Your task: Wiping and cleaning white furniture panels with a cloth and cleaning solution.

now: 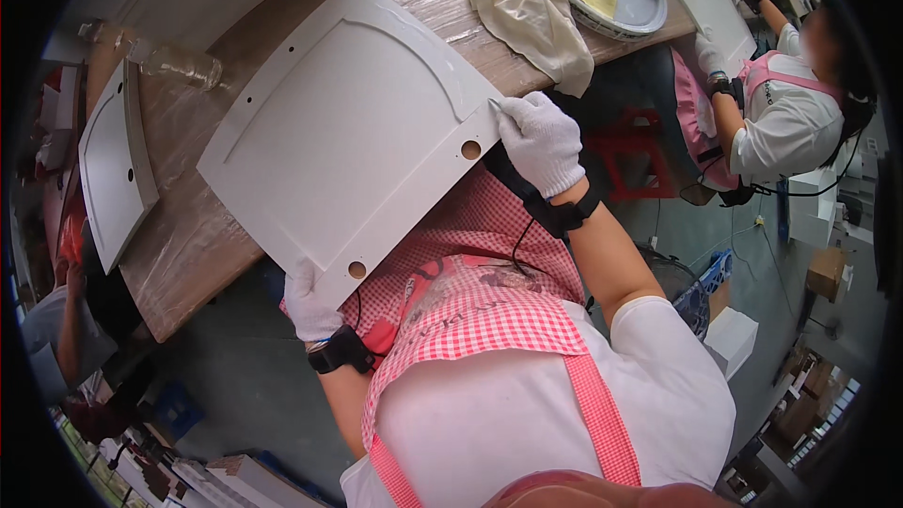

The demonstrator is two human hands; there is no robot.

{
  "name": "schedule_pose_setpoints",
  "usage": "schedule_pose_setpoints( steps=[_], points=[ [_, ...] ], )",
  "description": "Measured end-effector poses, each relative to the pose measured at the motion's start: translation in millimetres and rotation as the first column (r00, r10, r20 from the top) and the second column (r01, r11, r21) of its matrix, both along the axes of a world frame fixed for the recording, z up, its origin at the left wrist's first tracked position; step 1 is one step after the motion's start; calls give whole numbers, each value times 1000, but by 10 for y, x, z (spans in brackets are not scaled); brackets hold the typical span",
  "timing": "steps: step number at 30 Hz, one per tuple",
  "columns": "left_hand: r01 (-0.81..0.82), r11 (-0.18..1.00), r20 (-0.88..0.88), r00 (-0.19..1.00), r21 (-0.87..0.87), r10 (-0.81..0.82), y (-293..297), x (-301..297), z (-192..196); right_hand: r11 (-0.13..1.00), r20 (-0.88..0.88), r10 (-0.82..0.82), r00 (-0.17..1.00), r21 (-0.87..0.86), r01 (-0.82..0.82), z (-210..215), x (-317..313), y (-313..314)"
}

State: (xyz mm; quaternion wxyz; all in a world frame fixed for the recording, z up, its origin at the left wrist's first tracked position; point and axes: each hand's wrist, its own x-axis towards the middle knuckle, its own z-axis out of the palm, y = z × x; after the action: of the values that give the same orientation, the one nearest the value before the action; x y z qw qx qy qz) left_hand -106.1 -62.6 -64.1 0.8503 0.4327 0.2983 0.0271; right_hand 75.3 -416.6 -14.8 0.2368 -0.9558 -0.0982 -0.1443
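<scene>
Both your gloved hands are on the white panel.
Left hand (308,306) fingers wrap the panel (348,132) near corner; right hand (543,139) fingers pinch its right edge by a hole. Panel lies tilted on the wooden counter (188,235), overhanging toward your apron (470,301).

Bare wooden table (179,254) left of white panel (348,122); cloth (531,9) beyond.

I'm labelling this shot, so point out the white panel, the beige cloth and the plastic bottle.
white panel (348,122), head view, its flat middle.
beige cloth (531,14), head view, its folded middle.
plastic bottle (179,63), head view, its clear body.
</scene>
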Motion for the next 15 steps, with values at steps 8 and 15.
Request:
schedule_pose_setpoints(
  steps=[8,15],
  points=[
    [14,999,-4,1000,-41,-15,67,-40,-51,998,17,60,998,-2,-60,-40,25,-32],
    [8,999,-34,999,37,-6,90,-65,-47,997,-23,61,998,-52,-62,50,-42,64]
  ],
)
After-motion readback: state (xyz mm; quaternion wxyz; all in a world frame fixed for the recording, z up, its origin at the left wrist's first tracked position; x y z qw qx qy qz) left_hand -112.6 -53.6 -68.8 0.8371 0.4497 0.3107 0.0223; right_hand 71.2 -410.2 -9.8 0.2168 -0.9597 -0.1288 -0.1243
